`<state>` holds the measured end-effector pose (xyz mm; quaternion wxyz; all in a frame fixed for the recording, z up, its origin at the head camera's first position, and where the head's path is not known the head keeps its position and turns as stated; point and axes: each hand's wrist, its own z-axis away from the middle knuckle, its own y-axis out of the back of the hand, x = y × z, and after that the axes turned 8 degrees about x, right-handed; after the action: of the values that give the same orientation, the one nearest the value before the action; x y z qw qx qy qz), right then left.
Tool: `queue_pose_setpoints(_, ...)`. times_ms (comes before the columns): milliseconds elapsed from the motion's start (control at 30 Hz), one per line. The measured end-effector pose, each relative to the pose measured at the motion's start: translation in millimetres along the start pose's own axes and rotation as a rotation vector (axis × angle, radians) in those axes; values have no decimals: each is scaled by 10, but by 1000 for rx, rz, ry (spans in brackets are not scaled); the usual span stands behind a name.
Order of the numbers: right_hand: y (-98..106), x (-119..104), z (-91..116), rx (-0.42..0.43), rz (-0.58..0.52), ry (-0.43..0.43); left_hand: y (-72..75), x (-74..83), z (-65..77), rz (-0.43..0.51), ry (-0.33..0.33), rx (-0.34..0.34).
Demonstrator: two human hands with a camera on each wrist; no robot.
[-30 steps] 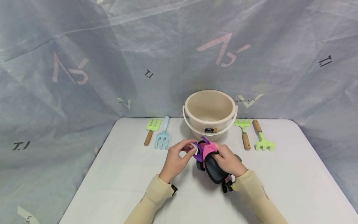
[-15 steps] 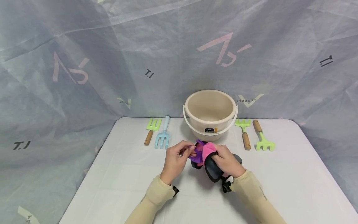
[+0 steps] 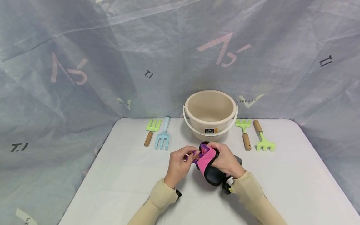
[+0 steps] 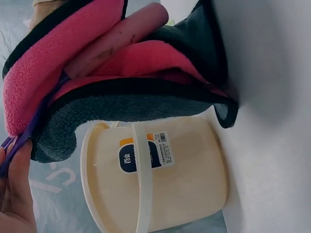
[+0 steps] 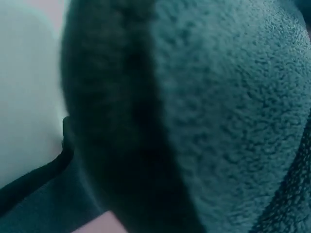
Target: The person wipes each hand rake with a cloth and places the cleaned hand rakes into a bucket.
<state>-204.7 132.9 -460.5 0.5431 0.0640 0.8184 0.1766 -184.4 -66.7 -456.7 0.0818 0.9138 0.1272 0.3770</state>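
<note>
Between my hands is a thick two-sided cloth, pink and dark grey with black edging, folded round a purple-headed hand fork. My left hand pinches the purple tines with thumb and fingertips. From the right, my right hand grips the cloth, its fingers partly hidden in the folds. In the left wrist view the fork's pinkish stick handle lies inside the cloth, and my left fingers hold a purple strip. Grey plush fills most of the right wrist view.
A cream bucket with a white handle stands behind my hands. To its left lie a green fork and a light blue fork. On its right are a green rake and another green rake, both wooden-handled.
The purple fork head has turned and sunk lower behind the pink fold. My right hand has drawn the cloth leftward over it, while my left hand has shifted slightly right and down.
</note>
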Motion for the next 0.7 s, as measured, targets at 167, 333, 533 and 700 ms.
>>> queue_pose_setpoints(167, -22, -28, 15, 21, 12, -14, -3, -24, -1, 20, -14, -17)
queue_pose_setpoints(333, 60, -110, 20, -31, 65, 32, 26, -17, -26, 70, 19, -46)
queue_pose_setpoints(533, 211, -98, 1, -122, 96, 84, 52, -23, -36, 153, 62, -39)
queue_pose_setpoints(700, 321, -30, -4, -183, 78, 72, 75, -26, -29, 211, 88, -14)
